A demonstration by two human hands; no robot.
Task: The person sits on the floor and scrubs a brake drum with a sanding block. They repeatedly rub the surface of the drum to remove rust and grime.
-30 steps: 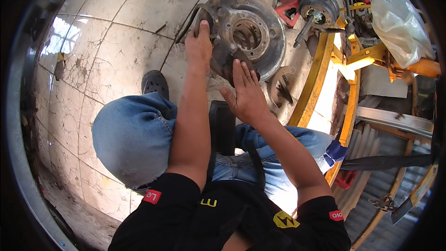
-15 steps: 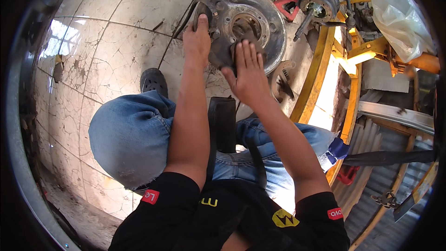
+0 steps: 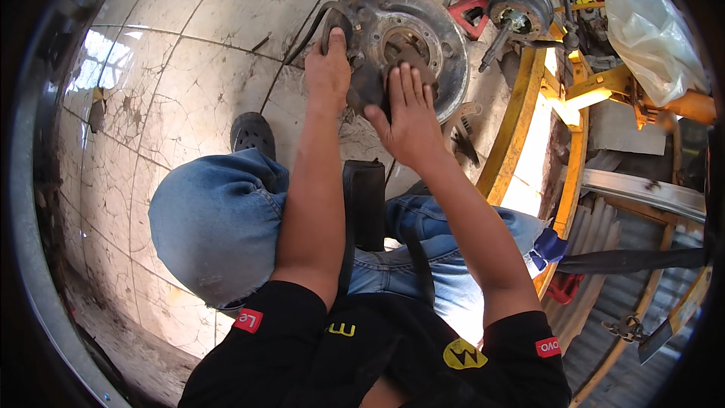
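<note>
A round dark metal backing plate (image 3: 445,38) with a ring of holes about its central opening lies on the tiled floor. My left hand (image 3: 328,75) grips the near left end of a curved brake shoe (image 3: 336,19), thumb on top and the other fingers hidden. My right hand (image 3: 411,117) lies flat, fingers stretched out, on a dark brown sheet-like piece (image 3: 414,64) over the near part of the plate. Whether that piece is cloth or sandpaper I cannot tell. Another curved metal part (image 3: 464,117) lies right of my right hand.
Beyond the plate stand a red stand (image 3: 472,11) and a greasy hub with a shaft (image 3: 517,4). A yellow metal frame (image 3: 517,121) runs along the right, with a clear plastic bag (image 3: 649,38) above it. My shoe (image 3: 253,134) rests on the floor at left.
Both hands have shifted slightly right; the right hand and brown piece have slid a little across the plate. The plate sits slightly lower in view.
</note>
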